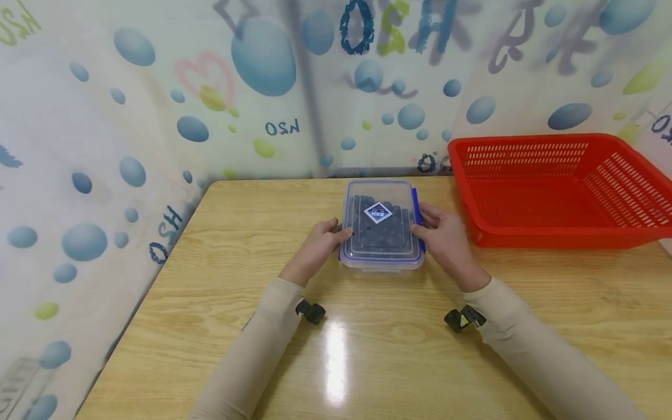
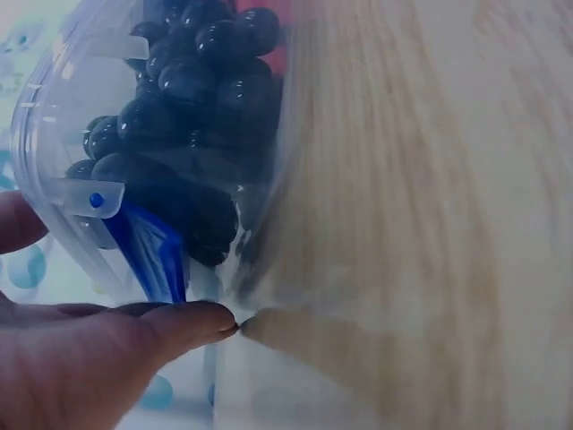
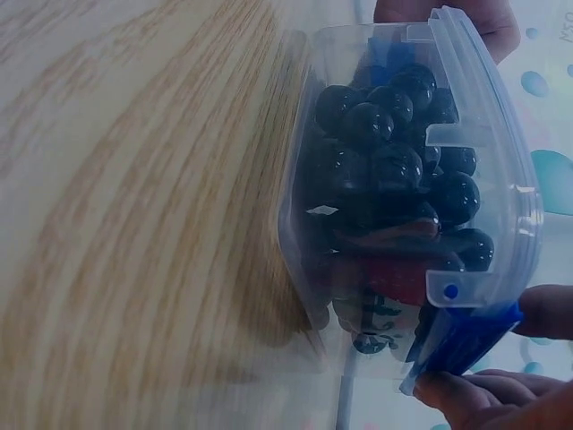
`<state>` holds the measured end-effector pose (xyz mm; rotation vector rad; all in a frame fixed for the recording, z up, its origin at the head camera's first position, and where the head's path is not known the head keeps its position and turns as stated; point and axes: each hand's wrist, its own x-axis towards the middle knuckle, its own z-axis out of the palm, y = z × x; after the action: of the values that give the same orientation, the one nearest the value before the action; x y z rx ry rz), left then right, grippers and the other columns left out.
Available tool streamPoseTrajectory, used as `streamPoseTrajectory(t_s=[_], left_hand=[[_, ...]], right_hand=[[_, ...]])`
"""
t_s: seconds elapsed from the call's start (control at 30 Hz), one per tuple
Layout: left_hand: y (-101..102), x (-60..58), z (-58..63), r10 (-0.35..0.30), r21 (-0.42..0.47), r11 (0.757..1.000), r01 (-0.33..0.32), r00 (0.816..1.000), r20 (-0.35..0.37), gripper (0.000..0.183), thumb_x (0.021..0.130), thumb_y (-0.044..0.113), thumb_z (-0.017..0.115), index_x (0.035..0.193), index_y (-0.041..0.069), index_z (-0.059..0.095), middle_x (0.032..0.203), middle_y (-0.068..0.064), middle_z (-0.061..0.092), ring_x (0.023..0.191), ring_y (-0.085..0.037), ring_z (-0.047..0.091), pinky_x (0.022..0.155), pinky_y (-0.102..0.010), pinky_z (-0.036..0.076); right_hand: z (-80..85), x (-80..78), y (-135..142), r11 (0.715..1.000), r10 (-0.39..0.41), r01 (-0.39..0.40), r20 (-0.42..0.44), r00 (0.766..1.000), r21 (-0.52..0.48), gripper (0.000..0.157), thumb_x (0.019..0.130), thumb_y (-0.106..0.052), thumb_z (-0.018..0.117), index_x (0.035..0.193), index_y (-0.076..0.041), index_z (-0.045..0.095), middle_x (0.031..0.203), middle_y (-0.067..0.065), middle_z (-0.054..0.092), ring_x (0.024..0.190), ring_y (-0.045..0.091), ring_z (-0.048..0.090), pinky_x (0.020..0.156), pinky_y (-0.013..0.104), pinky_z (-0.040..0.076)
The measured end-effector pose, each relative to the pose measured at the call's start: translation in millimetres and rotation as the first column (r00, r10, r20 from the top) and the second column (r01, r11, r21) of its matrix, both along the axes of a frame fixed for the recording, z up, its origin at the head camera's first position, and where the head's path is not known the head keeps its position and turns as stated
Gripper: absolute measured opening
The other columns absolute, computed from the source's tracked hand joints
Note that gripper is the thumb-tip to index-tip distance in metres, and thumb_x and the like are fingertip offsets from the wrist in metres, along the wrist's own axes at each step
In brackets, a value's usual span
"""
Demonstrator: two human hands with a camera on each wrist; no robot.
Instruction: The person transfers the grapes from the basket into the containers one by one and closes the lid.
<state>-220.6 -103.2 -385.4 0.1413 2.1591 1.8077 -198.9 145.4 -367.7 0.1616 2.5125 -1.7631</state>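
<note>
A clear plastic food container (image 1: pixel 385 233) with a blue-edged lid and a diamond-shaped label (image 1: pixel 378 213) sits on the table, full of dark, glossy round balls (image 3: pixel 394 170). My left hand (image 1: pixel 318 244) holds its left side, thumb over the lid's edge and fingers at the side. On the opposite side, my right hand (image 1: pixel 446 242) grips with the thumb on the lid and the fingers by a blue clasp (image 3: pixel 466 340). That clasp juts outward from the wall in the right wrist view. Another blue clasp (image 2: pixel 152 251) stands tilted out beside the left fingertips.
A red plastic basket (image 1: pixel 546 236) with slotted walls stands to the right of the container. The wooden table (image 1: pixel 388 356) meets a patterned wall covering (image 1: pixel 325 105) at the back and left. Each wrist wears a small black camera.
</note>
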Motion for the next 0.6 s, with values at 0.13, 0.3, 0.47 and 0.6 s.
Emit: streamPoseTrajectory(t_s=[0.13,0.3,0.47,0.6], left_hand=[[1.2,0.4,3.6,0.039,-0.026,0.999,-0.039,0.999,-0.003,0.061,0.098,0.017,0.059,0.143,-0.015,0.034,0.137,-0.028,0.050,0.123,-0.031,0.053,0.104,-0.039,0.043],[4.4,2.2,8.9,0.120,-0.090,0.988,-0.122,0.993,-0.021,0.042,0.096,0.014,0.064,0.130,-0.007,0.054,0.122,-0.020,0.060,0.105,-0.029,0.062,0.093,-0.042,0.051],[7.1,3.8,11.4,0.167,-0.076,0.983,-0.168,0.986,-0.016,0.066,0.095,0.010,0.066,0.149,-0.006,0.033,0.148,-0.019,0.043,0.129,-0.031,0.049,0.102,-0.041,0.045],[9.2,5.1,11.3,0.175,-0.075,0.981,-0.179,0.983,-0.057,0.068,0.095,0.007,0.064,0.151,-0.005,0.028,0.152,-0.019,0.036,0.136,-0.030,0.040,0.105,-0.038,0.041]], right_hand=[[0.4,-0.4,1.1,1.000,0.005,-0.005,0.000,1.000,0.006,0.059,0.098,-0.010,0.058,0.151,0.000,0.035,0.151,0.016,0.039,0.137,0.026,0.039,0.107,0.040,0.037],[0.3,0.0,1.9,1.000,0.012,-0.012,-0.006,1.000,0.007,0.059,0.098,-0.010,0.058,0.151,0.001,0.034,0.151,0.017,0.038,0.137,0.027,0.038,0.107,0.040,0.037],[-0.5,-0.1,1.8,1.000,0.014,-0.013,-0.007,1.000,0.008,0.059,0.098,-0.009,0.058,0.151,0.001,0.034,0.152,0.016,0.037,0.137,0.027,0.038,0.107,0.040,0.037],[-0.2,0.7,0.9,1.000,0.021,-0.021,-0.009,1.000,0.003,0.059,0.098,-0.009,0.058,0.151,0.001,0.033,0.151,0.017,0.037,0.138,0.027,0.038,0.108,0.040,0.036]])
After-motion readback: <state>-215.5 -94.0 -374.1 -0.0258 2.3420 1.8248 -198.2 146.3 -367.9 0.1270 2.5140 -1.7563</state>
